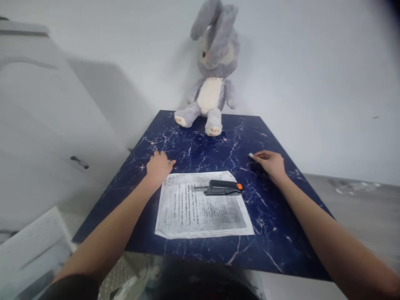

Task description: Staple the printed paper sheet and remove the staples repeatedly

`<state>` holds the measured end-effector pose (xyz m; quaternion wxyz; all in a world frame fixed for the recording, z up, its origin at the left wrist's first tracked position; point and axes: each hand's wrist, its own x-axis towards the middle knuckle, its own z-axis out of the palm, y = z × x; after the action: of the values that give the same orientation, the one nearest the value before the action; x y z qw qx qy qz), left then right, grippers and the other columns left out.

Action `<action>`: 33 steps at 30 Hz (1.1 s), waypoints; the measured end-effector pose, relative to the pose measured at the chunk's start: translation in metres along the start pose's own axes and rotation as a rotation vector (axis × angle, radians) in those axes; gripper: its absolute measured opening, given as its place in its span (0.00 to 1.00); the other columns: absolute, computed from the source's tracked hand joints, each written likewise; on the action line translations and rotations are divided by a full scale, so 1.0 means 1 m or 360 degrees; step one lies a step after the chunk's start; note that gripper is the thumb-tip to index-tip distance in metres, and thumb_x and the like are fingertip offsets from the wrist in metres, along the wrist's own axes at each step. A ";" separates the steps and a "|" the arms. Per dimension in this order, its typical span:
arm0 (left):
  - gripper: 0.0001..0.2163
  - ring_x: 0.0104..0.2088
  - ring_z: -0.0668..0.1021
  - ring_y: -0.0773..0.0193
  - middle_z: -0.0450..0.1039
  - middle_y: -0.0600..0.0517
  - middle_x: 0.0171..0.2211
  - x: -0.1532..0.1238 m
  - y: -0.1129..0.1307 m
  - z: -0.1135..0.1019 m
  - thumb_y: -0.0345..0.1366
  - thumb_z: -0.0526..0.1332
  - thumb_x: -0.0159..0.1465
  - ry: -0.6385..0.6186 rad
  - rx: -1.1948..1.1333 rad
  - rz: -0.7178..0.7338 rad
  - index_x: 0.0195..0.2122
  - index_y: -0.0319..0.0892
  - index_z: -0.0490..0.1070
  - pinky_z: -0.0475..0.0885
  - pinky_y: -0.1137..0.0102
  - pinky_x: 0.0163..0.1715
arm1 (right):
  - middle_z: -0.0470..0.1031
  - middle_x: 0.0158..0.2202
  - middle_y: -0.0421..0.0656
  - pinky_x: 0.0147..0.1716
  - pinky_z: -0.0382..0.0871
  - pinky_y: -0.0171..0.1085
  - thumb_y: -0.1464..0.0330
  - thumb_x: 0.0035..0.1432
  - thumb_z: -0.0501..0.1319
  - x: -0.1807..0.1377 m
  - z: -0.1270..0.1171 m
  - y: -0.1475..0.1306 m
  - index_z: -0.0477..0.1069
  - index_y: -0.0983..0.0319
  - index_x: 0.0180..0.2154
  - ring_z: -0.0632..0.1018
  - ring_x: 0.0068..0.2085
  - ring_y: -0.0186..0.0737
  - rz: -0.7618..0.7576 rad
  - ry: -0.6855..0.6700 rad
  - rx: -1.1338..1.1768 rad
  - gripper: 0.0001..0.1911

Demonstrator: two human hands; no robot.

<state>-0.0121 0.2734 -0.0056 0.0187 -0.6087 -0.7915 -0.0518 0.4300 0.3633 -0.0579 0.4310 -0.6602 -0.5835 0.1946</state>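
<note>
My left hand rests on the dark blue table near the upper left corner of a printed sheet of paper, fingers spread and holding nothing. At the right of the table, my right hand pinches a small whitish piece between thumb and fingers; it is too small to tell its kind. A black stapler with an orange end lies across the upper right part of the sheet, apart from both hands. From its left side a thin grey strip sticks out over the print.
A grey plush rabbit sits at the table's far edge against the white wall. The table has a marbled blue top and narrows away from me. White cabinet doors stand at the left, with a white box-like object below.
</note>
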 end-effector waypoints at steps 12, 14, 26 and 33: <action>0.10 0.45 0.80 0.51 0.76 0.36 0.42 0.003 0.002 0.019 0.27 0.55 0.71 0.0127 -0.0206 0.0396 0.44 0.31 0.76 0.75 0.60 0.48 | 0.80 0.40 0.47 0.47 0.73 0.50 0.61 0.66 0.62 -0.050 0.002 -0.063 0.79 0.59 0.40 0.79 0.43 0.49 -0.1072 -0.0024 -0.0245 0.10; 0.11 0.45 0.78 0.51 0.74 0.37 0.41 0.000 0.008 0.021 0.27 0.53 0.72 0.0205 -0.0332 0.0510 0.44 0.33 0.75 0.74 0.59 0.49 | 0.80 0.42 0.46 0.49 0.72 0.49 0.63 0.69 0.60 -0.073 0.006 -0.087 0.78 0.59 0.42 0.79 0.45 0.47 -0.1243 -0.0303 -0.0047 0.09; 0.04 0.36 0.76 0.67 0.74 0.52 0.36 -0.048 0.053 0.006 0.33 0.57 0.74 0.0306 -0.1223 0.0942 0.45 0.42 0.71 0.71 0.70 0.39 | 0.77 0.45 0.50 0.44 0.76 0.47 0.62 0.70 0.61 -0.126 0.035 -0.089 0.69 0.63 0.56 0.78 0.44 0.48 -0.1509 -0.0970 -0.0167 0.17; 0.05 0.29 0.74 0.70 0.76 0.54 0.33 -0.053 0.052 0.000 0.30 0.59 0.70 0.0269 -0.1201 0.1141 0.45 0.42 0.72 0.71 0.72 0.34 | 0.78 0.43 0.48 0.40 0.76 0.45 0.62 0.69 0.62 -0.127 0.038 -0.081 0.70 0.62 0.54 0.78 0.41 0.46 -0.1482 -0.0871 -0.0108 0.16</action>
<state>0.0520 0.2355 -0.0073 -0.1215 -0.7994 -0.4556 -0.3724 0.3208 0.2527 -0.0456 0.2824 -0.2705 -0.9113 0.1287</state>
